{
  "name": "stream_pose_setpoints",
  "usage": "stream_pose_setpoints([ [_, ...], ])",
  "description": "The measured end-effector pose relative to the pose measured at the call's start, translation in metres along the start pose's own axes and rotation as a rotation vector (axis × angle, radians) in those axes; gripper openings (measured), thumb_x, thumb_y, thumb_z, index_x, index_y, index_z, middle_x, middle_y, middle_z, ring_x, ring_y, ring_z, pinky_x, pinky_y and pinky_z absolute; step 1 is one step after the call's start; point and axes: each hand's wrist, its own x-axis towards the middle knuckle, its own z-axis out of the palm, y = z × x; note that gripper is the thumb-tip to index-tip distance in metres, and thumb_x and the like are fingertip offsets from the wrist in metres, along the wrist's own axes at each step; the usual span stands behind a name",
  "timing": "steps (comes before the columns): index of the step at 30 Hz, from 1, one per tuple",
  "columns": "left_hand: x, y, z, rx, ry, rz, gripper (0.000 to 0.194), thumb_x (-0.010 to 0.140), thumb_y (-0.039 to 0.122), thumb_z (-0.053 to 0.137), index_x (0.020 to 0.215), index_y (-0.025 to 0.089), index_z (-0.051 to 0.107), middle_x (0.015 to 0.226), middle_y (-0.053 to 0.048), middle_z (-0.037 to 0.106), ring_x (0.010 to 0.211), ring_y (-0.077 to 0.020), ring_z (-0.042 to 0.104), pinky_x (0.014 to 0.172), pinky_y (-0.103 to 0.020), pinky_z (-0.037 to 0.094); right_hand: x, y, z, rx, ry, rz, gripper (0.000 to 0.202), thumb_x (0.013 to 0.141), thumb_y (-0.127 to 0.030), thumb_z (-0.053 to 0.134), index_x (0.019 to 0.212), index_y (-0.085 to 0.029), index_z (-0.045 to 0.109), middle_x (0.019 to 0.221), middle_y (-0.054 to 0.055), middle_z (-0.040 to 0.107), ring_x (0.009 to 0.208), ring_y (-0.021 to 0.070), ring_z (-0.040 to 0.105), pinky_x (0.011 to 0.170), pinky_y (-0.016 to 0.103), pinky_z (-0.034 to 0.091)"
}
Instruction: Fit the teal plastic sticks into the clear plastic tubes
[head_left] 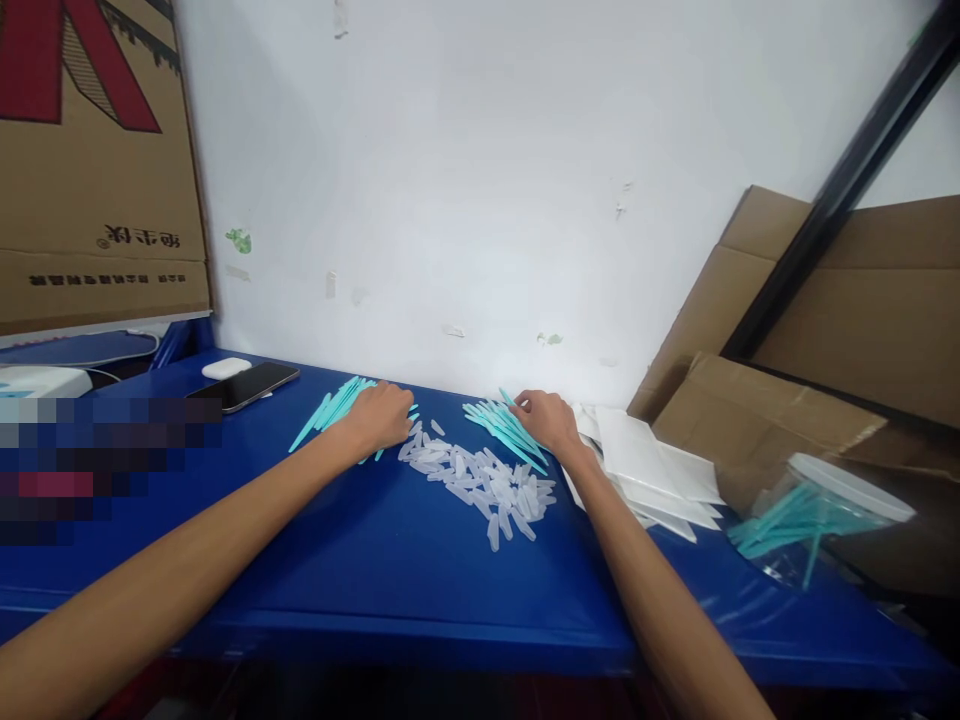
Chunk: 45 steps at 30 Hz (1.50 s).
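My left hand (pixel 384 414) is closed at the right side of the left pile of turquoise sticks (pixel 328 411); its fingertips are turned away, so what they hold is hidden. Over the right pile of turquoise sticks (pixel 504 430), my right hand (pixel 545 418) pinches one turquoise stick (pixel 506 397) between thumb and finger. Many translucent whitish caps (pixel 480 480) lie loose in a heap between and in front of my hands.
White paper packets (pixel 652 465) lie right of my right hand. A clear jar of turquoise sticks (pixel 817 520) stands at the right, near cardboard (pixel 765 420). A phone (pixel 259 386) and a white case (pixel 226 368) rest at the left on the blue table (pixel 420 570).
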Motion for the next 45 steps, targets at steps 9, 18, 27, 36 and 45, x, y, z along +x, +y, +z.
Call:
stream_pose_setpoints([
  [9, 0.0, 0.007, 0.007, -0.066, 0.001, 0.008, 0.019, 0.077, 0.022, 0.054, 0.088, 0.014, 0.068, 0.088, -0.02, 0.069, 0.09, -0.0332, 0.065, 0.072, -0.038, 0.049, 0.001, -0.001, -0.003, 0.107, -0.045, -0.19, 0.019, 0.085, -0.036, 0.061, 0.092, -0.023, 0.073, 0.089, 0.005, 0.073, 0.083, 0.0204, 0.065, 0.07, 0.028, 0.043],
  [18, -0.004, 0.012, 0.002, -0.025, -0.036, -0.044, 0.022, 0.076, 0.014, 0.051, 0.088, 0.013, 0.069, 0.091, -0.022, 0.069, 0.091, -0.0337, 0.065, 0.071, -0.038, 0.048, -0.009, -0.014, -0.016, 0.404, -0.6, -0.24, 0.032, 0.062, -0.055, 0.078, 0.071, -0.024, 0.077, 0.062, 0.002, 0.07, 0.054, 0.0177, 0.062, 0.05, 0.026, 0.043],
  [27, -0.002, 0.009, 0.005, -0.089, -0.045, -0.104, 0.022, 0.075, 0.024, 0.057, 0.089, 0.015, 0.071, 0.09, -0.021, 0.07, 0.095, -0.0336, 0.065, 0.078, -0.04, 0.048, -0.009, -0.014, -0.009, 0.413, -0.639, -0.239, 0.027, 0.07, -0.049, 0.073, 0.073, -0.022, 0.075, 0.073, 0.003, 0.073, 0.058, 0.0175, 0.065, 0.05, 0.025, 0.044],
  [36, -0.003, 0.013, -0.002, -0.081, 0.023, -0.122, 0.025, 0.079, 0.013, 0.051, 0.1, 0.009, 0.064, 0.092, -0.022, 0.067, 0.097, -0.0336, 0.063, 0.078, -0.039, 0.046, -0.006, -0.019, -0.009, 0.256, -0.288, -0.319, 0.012, 0.085, -0.031, 0.063, 0.092, -0.023, 0.068, 0.084, 0.002, 0.073, 0.074, 0.0169, 0.066, 0.064, 0.025, 0.045],
  [45, -0.003, 0.023, -0.008, -0.263, 0.206, 0.075, 0.027, 0.094, 0.018, 0.033, 0.114, 0.018, 0.05, 0.098, -0.012, 0.067, 0.08, -0.0236, 0.063, 0.064, -0.032, 0.042, -0.007, -0.036, -0.014, 0.616, 0.025, -0.304, 0.019, 0.089, -0.035, 0.057, 0.098, -0.023, 0.068, 0.084, 0.003, 0.073, 0.078, 0.0179, 0.068, 0.072, 0.028, 0.05],
])
